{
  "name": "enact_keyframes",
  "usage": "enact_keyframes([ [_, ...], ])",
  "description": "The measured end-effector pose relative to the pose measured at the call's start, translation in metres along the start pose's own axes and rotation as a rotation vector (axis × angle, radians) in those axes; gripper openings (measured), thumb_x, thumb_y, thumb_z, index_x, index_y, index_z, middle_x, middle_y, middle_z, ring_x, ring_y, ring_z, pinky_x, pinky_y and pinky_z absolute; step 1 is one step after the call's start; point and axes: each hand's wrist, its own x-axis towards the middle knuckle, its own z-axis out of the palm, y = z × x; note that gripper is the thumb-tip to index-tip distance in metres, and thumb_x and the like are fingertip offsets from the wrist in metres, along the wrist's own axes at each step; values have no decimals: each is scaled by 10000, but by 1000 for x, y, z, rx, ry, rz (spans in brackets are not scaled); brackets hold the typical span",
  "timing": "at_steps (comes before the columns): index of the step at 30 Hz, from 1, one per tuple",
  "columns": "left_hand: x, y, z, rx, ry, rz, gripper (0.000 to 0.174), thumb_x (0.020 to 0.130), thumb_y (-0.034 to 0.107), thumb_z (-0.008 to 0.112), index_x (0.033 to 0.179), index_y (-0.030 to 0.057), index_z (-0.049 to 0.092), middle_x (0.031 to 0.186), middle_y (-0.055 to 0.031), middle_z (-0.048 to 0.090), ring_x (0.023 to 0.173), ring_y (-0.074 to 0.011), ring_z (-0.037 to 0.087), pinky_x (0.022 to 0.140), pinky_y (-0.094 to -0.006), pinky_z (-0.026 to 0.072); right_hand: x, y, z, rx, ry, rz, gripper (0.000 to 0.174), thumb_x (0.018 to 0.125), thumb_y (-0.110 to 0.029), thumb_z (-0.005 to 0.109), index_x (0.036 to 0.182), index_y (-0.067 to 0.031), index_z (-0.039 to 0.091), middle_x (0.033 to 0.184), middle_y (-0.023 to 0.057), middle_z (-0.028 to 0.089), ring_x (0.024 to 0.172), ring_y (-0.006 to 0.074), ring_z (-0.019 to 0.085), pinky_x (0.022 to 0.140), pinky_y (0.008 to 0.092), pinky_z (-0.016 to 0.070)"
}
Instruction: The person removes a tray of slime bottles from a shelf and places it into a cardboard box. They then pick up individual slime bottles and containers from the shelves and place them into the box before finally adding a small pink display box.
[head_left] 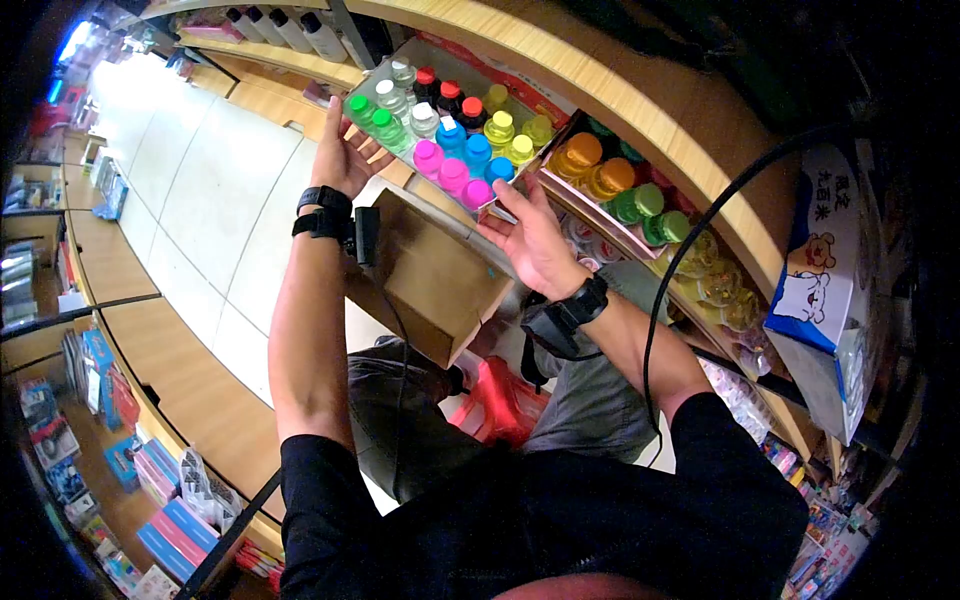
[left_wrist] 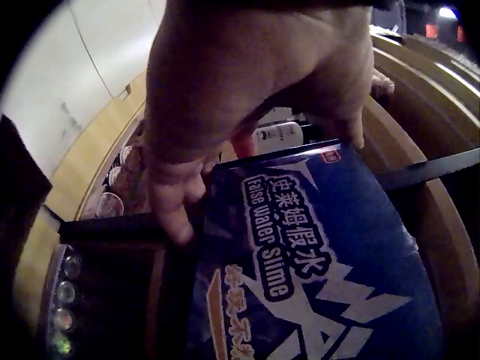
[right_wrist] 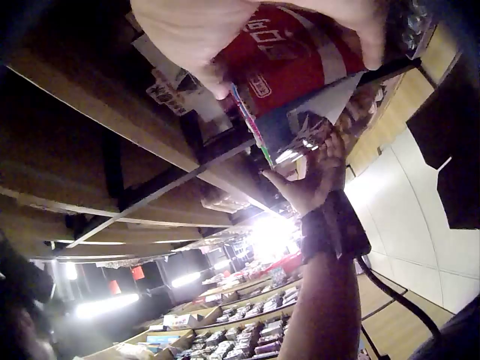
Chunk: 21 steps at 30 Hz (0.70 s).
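Note:
A display box [head_left: 555, 105] of small bottles stands in the shelf bay in the head view, with green, clear, dark, yellow, blue and pink bottles [head_left: 453, 175] in rows. My left hand [head_left: 345, 160] grips its left end; in the left wrist view that hand [left_wrist: 247, 82] spans the blue printed end of the box [left_wrist: 322, 232]. At the near right corner my right hand [head_left: 530, 235] holds on, thumb above and fingers lower. In the right wrist view the right hand [right_wrist: 202, 34] lies across the red side of the box [right_wrist: 300, 64], and the left hand [right_wrist: 319, 176] is at the far end.
Right of the box is another box with orange-capped and green-capped jars [head_left: 640, 203]. White bottles [head_left: 320, 38] stand on the shelf at upper left. An open cardboard box [head_left: 430, 270] is below my hands, beside a red bag [head_left: 500, 400]. A black cable [head_left: 655, 300] hangs near my right arm.

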Motion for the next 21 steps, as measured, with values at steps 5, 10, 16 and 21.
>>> enact_keyframes([
  [5,-4,5,5,16,24,-13,449,814,522,557,998,113,536,942,-44,576,831,-202,597,775,-418,483,2,6,-1,-71,36,-21,565,816,-196,649,1259,-206,298,1080,10,505,879,162,520,840,366,433],
  [10,-4,4,0,30,90,-20,383,820,461,563,973,110,559,913,-43,587,773,-189,601,737,-381,491,0,10,-5,-131,-2,3,795,767,-218,698,1352,-237,159,1211,12,463,1096,184,466,927,448,336],
  [16,-23,-3,-10,-20,71,1,344,832,440,548,928,111,581,879,-35,596,765,-183,601,686,-356,493,-11,17,-5,-130,-3,20,791,764,-184,696,1347,-240,165,1185,-4,479,1082,163,469,922,441,338],
  [21,-51,-7,-24,-26,60,-8,343,840,430,522,935,106,584,931,-56,609,816,-205,604,734,-389,488,-31,21,1,-149,-10,34,798,764,-169,691,1352,-230,156,1113,-7,520,1013,144,506,896,405,371],
])
